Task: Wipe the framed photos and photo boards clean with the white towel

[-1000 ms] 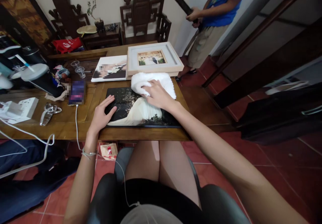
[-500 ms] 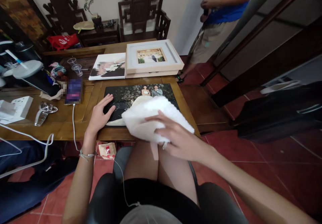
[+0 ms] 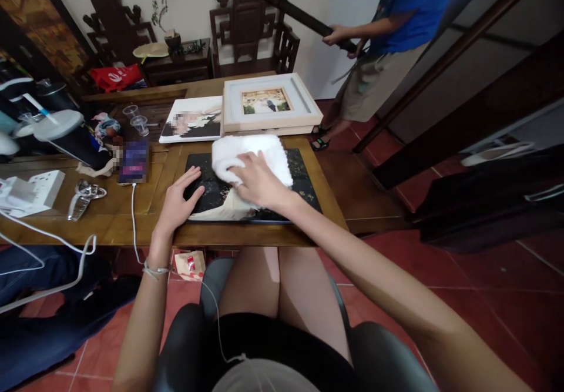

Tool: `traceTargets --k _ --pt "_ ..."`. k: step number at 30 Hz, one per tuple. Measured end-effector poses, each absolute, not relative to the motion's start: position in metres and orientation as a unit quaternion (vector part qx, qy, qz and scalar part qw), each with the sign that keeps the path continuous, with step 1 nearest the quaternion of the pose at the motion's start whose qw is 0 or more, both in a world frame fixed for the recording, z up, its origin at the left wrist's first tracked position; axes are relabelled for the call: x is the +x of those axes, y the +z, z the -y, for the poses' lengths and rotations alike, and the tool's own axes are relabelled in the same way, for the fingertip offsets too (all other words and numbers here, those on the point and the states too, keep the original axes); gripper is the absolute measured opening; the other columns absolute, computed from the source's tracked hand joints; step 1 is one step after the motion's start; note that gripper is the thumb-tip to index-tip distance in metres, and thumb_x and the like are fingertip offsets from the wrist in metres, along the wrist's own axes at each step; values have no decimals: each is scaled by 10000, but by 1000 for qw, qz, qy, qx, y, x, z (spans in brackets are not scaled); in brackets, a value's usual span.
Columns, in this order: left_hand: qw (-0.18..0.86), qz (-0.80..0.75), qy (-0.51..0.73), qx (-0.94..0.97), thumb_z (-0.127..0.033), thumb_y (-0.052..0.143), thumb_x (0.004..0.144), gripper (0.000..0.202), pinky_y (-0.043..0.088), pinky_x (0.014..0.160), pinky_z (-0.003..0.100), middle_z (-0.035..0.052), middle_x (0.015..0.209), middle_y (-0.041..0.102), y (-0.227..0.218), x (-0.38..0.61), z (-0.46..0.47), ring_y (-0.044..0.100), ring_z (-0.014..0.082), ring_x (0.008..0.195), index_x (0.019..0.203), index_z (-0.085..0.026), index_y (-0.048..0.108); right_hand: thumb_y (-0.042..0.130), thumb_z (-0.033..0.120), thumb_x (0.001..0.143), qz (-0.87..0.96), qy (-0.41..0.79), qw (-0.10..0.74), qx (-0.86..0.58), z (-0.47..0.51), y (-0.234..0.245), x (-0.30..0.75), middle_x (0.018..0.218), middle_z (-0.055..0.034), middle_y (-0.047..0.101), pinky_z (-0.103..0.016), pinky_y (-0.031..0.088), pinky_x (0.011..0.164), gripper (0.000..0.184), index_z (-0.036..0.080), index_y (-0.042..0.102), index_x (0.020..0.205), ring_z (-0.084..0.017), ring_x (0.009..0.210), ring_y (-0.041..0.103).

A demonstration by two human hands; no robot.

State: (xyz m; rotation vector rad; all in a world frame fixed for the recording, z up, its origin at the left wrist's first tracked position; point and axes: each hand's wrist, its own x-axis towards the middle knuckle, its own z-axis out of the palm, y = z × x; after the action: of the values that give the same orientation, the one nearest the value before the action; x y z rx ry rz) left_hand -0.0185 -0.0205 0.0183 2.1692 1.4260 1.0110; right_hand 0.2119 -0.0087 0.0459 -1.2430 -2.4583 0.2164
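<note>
A dark wedding photo panel [image 3: 304, 186] lies flat near the front edge of the wooden table. A fluffy white towel [image 3: 264, 151] is spread over its upper middle, hiding the couple's figures. My right hand [image 3: 258, 180] presses down on the towel, fingers curled into its folds. On the panel's left edge rests my left hand [image 3: 178, 201], fingers stretched out and thumb apart, with nothing in it.
Behind the panel stand a pale framed picture [image 3: 273, 124] and a white-edged photo print [image 3: 165, 133]. To the left are a phone [image 3: 134, 160] on a white cable, a clear hair claw [image 3: 83, 198], a power strip [image 3: 42, 189] and a black tumbler [image 3: 73, 139]. Another person [image 3: 396, 45] holds a long black pole.
My right hand has carried the towel from the panel's front right up and left across it. My left hand stays in place. The other person's pole has swung out to the left.
</note>
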Motion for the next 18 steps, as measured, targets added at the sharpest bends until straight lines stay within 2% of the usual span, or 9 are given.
traceTargets --k 4,7,11,15,18 --pt "179 -500 352 771 -376 549 912 403 334 1164 493 98 1396 576 20 -18 21 474 247 1358 1263 -196 630 510 96 732 901 150 213 -346 71 50 223 1265 -156 600 -674 196 1123 345 171 677 1024 -358 1300 422" --pt "176 -501 352 771 -370 550 911 402 335 1166 476 107 1392 579 20 -17 22 473 250 1360 1253 -177 636 476 75 709 905 180 226 -314 103 52 250 1211 -131 626 -657 239 1128 293 196 657 904 -324 1277 466" --pt "174 -500 353 771 -379 559 911 405 336 1164 478 107 1396 575 19 -17 21 477 253 1356 1253 -175 634 456 102 773 886 142 232 -375 91 45 289 1186 -141 617 -613 333 1095 213 206 627 846 -318 1187 525" --pt "171 -500 352 773 -394 563 911 406 344 1158 484 105 1396 576 18 -18 21 476 253 1356 1251 -183 634 449 182 851 850 69 217 -475 38 36 299 1063 -166 651 -599 408 981 207 176 652 893 -371 1108 517" --pt "168 -499 358 771 -423 573 905 420 346 1156 490 104 1385 587 19 -17 22 490 262 1344 1249 -189 635 438 228 900 821 42 200 -533 1 37 276 1173 -182 648 -622 371 980 296 133 667 1062 -402 1155 490"
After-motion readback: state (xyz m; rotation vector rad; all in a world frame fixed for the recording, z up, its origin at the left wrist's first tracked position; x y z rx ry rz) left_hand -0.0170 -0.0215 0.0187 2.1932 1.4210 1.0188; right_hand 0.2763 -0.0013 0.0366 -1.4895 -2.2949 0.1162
